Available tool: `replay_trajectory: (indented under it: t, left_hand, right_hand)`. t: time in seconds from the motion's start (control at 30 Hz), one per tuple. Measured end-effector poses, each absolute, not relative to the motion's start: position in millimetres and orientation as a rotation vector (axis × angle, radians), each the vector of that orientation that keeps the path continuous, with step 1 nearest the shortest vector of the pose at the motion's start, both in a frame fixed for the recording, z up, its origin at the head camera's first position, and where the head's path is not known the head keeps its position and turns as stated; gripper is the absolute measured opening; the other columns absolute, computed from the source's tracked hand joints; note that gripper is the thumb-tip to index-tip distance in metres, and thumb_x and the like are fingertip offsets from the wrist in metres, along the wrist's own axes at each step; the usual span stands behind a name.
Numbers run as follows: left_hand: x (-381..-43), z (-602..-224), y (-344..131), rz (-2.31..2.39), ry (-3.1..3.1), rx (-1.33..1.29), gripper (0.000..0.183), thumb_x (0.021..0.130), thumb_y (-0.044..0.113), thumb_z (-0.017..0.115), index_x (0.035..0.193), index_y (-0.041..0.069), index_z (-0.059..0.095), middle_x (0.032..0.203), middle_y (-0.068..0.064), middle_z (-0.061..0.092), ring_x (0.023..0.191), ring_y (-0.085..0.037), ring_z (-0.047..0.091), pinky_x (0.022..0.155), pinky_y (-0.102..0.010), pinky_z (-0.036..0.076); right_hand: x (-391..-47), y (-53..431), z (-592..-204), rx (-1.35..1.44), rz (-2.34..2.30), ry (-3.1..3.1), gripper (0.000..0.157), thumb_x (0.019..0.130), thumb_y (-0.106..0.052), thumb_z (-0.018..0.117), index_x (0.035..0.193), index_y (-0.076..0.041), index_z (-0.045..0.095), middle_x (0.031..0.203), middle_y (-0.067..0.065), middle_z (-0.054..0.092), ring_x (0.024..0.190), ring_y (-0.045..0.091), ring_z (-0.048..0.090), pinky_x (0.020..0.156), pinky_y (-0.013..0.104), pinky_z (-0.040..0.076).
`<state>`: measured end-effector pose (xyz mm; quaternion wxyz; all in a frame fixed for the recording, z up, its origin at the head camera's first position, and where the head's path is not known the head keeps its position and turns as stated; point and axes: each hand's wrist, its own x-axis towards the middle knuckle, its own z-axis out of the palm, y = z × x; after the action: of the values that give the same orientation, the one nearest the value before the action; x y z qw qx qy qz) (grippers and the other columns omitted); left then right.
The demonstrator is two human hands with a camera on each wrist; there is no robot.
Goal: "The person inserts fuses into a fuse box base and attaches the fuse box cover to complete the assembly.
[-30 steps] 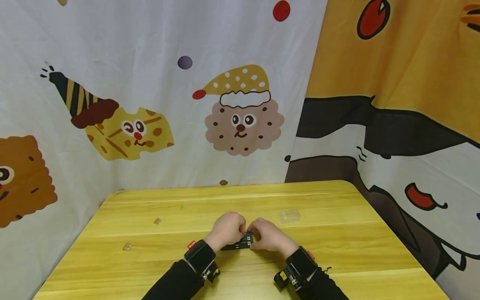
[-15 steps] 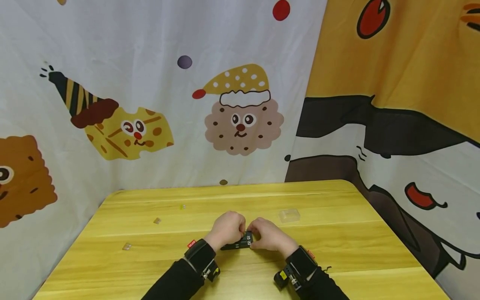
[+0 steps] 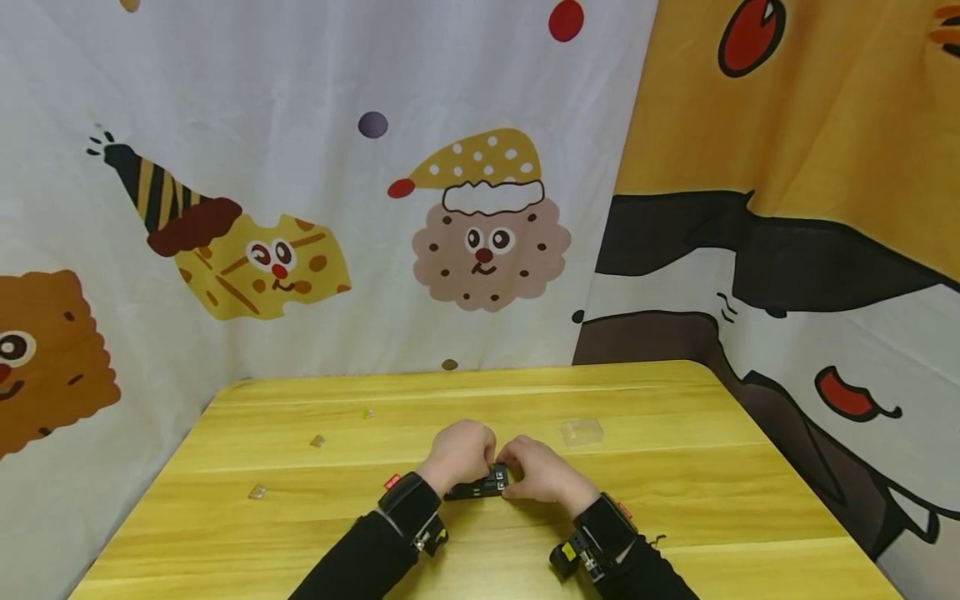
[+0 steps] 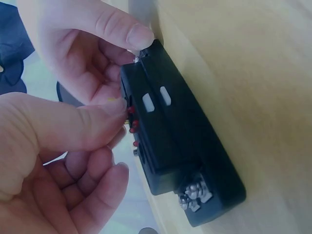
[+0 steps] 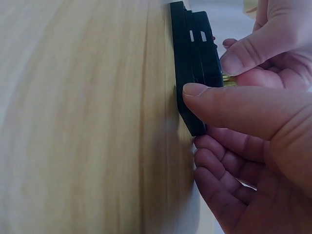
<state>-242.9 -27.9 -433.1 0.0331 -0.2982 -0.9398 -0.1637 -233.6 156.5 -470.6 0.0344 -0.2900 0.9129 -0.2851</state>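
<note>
Well to my left on the table (image 3: 705, 500) lie a clear bit (image 3: 257, 492), a second bit (image 3: 318, 441) and, farther off, a yellowish bit (image 3: 368, 413). My left hand (image 3: 459, 454) has thumb and finger pinched on thin yellow strands (image 5: 228, 79) at the top of the block (image 4: 170, 126). The block rests on the table between my hands, its right end clamped by my right hand (image 3: 543, 473). Beyond that sits a clear box (image 3: 581, 432), contents too faint to tell; further right, wood stretches to the edge.
</note>
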Motion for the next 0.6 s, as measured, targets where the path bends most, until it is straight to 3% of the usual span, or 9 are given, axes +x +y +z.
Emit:
replay_trajectory:
  t: [0.6]
  left_hand:
    - [-248.4, -430.6, -29.1, -0.580, -2.978, -0.901, 0.035, 0.067, 0.006, 0.086, 0.054, 0.021, 0.058, 0.059, 0.014, 0.052, 0.058, -0.007, 0.049, 0.052, -0.024, 0.042]
  right_hand:
    - [-235.7, 156.6, -474.2, -0.890, -0.859, 2.824, 0.038, 0.072, -0.010, 0.086, 0.103, -0.004, 0.065, 0.098, 0.005, 0.057, 0.090, 0.022, 0.058, 0.083, 0.039, 0.048]
